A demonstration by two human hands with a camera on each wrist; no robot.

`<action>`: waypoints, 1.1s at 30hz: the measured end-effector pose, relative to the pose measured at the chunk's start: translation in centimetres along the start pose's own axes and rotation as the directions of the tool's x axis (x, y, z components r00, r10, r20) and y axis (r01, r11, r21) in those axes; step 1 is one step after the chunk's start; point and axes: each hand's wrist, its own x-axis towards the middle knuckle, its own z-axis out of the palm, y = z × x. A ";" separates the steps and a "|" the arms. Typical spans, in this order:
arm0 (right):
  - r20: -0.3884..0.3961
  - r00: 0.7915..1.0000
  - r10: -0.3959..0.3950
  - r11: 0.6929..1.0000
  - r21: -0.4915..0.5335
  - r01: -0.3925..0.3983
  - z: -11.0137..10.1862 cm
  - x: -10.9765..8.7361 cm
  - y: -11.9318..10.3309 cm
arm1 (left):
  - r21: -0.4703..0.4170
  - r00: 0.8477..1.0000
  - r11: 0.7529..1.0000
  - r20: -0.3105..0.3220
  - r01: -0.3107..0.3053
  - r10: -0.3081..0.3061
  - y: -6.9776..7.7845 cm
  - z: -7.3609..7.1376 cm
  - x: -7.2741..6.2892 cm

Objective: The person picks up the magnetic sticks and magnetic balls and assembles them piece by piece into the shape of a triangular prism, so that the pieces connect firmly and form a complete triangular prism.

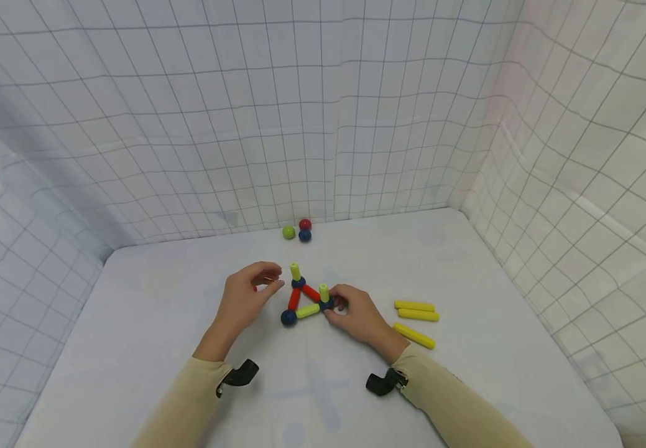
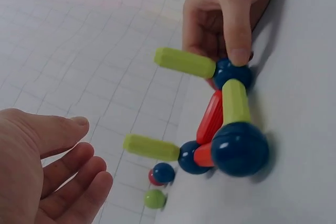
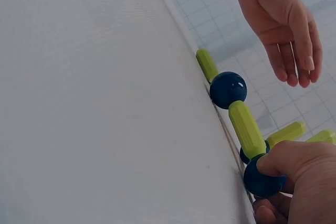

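A triangle of magnetic rods and blue balls lies on the table. Two red rods (image 1: pixel 294 298) and a light green rod (image 1: pixel 308 311) join its corners. Light green rods (image 1: pixel 295 272) stand upright on two of the balls. My right hand (image 1: pixel 359 314) pinches the right corner's blue ball (image 3: pixel 262 179) between thumb and fingers. Left of the triangle, apart from it, my left hand (image 1: pixel 244 295) hovers with relaxed fingers and no visible hold. The near corner's blue ball (image 2: pixel 240 149) is untouched. A small red bit (image 1: pixel 255 288) shows by the left hand; its kind is unclear.
Several yellow rods (image 1: pixel 416 315) lie right of the right hand. At the back of the table sit a green ball (image 1: pixel 288 232), a red ball (image 1: pixel 305 224) and a blue ball (image 1: pixel 304 236). Grid-patterned cloth (image 1: pixel 278 124) hangs behind the table.
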 end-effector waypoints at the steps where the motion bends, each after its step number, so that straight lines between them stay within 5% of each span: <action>1: 0.000 1.000 0.001 1.000 0.001 -0.001 0.0 0.0 0.0 | 0.006 1.000 1.000 -0.009 0.006 -0.006 -0.1 -0.6 0.0; 7: -0.009 1.000 -0.003 1.000 0.004 0.003 0.2 0.0 0.2 | 0.048 0.998 0.998 -0.056 0.027 -0.025 -0.9 -3.2 -0.3; 16: -0.008 1.000 0.006 1.000 0.010 -0.006 0.1 0.1 0.0 | 0.106 0.996 0.993 -0.072 0.058 -0.051 -2.6 -4.7 -2.0; 25: -0.012 1.000 0.000 1.000 -0.002 0.000 0.0 0.1 0.0 | 0.165 0.998 0.984 -0.029 0.064 -0.060 -4.2 -5.2 -3.2; 33: -0.011 1.000 0.003 1.000 -0.002 -0.003 0.0 0.1 -0.1 | 0.290 0.995 0.956 0.081 0.039 -0.065 -5.5 -4.6 -3.7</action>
